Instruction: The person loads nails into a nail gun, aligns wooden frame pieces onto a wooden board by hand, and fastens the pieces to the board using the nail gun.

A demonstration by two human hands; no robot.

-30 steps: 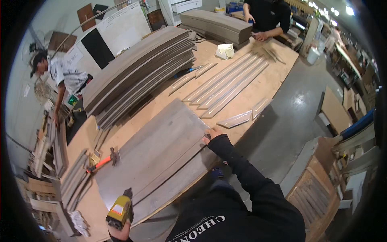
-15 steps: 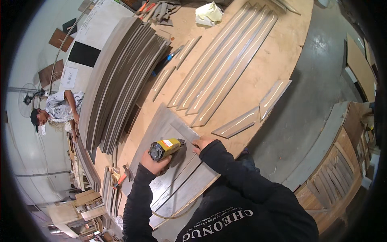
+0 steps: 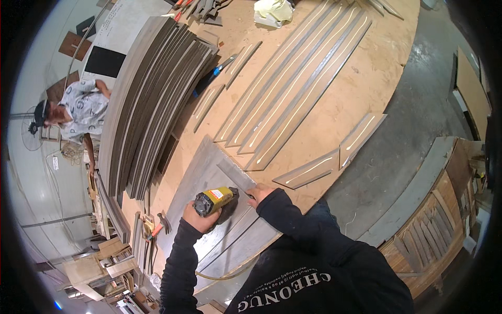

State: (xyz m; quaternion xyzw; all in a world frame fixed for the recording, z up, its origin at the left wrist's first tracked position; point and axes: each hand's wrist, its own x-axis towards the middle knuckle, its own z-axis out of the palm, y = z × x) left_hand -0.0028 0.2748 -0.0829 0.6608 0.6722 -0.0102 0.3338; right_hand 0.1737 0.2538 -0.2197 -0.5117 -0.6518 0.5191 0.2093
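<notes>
My left hand (image 3: 197,217) is closed around the handle of a yellow and black nail gun (image 3: 215,200), which points to the right, over a flat grey panel (image 3: 192,166). My right hand (image 3: 261,194) pinches the near end of a short grey strip (image 3: 233,175) that lies at a slant on the panel. The gun's nose is close to the strip and my right fingers; I cannot tell whether it touches. Several long grey strips (image 3: 293,112) with lines of pale glue lie beyond the panel. Two short glued pieces (image 3: 308,168) lie right of my right hand.
A tall stack of grey boards (image 3: 151,104) stands at the left. A hammer (image 3: 163,224) lies left of the panel, and a blue-handled tool (image 3: 209,78) beside the stack. Another person (image 3: 83,112) is past the stack. A wooden pallet (image 3: 434,235) stands on the right.
The short strip's near end and my right hand have shifted slightly left and toward me. The nail gun stays over the panel. The other person has moved up, nearer the wall.
</notes>
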